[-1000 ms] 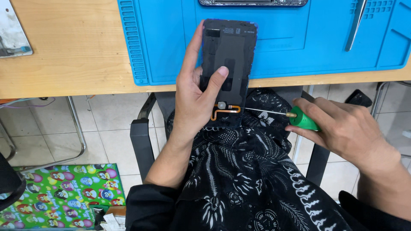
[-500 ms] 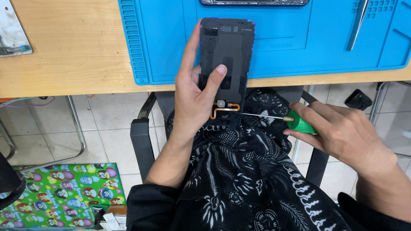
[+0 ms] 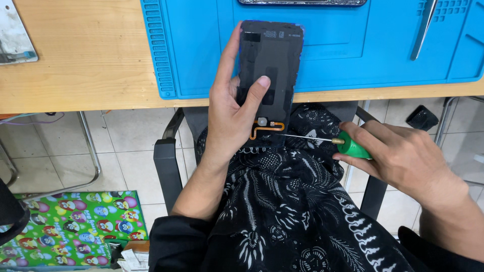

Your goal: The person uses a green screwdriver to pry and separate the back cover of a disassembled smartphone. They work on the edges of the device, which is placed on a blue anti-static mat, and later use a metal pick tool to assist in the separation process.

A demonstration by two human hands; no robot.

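Left hand (image 3: 229,118) closed around a dark phone back panel (image 3: 269,65), thumb pressed flat on its inner face, fingers wrapped behind the far edge. Panel held upright in the view, long axis running away from the body, top end over the blue mat (image 3: 353,60), bottom end hanging past the table (image 3: 75,70) edge above the lap. Just below the thumb, a small round part with an orange flex cable (image 3: 267,128) curling along the panel's lower end.

Right hand (image 3: 403,156) closed on a screwdriver (image 3: 348,146) with a green handle, pinched between thumb and fingertips. Thin metal shaft lying almost level, pointing toward the left grip, tip touching or just beside the orange cable at the panel's bottom corner; contact too fine to tell. So: work spot directly ahead of the tool along its shaft, below the left thumb, right hand the one nearer with the tool, left hand merely steadying.

Further out from the grip: a second phone body (image 3: 302,2) at the mat's far edge, a pair of metal tweezers (image 3: 422,30) lying on the mat to the right, black patterned cloth (image 3: 292,211) over the lap beneath both hands, tiled floor and a bright cartoon-print sheet (image 3: 70,226) down to the left.
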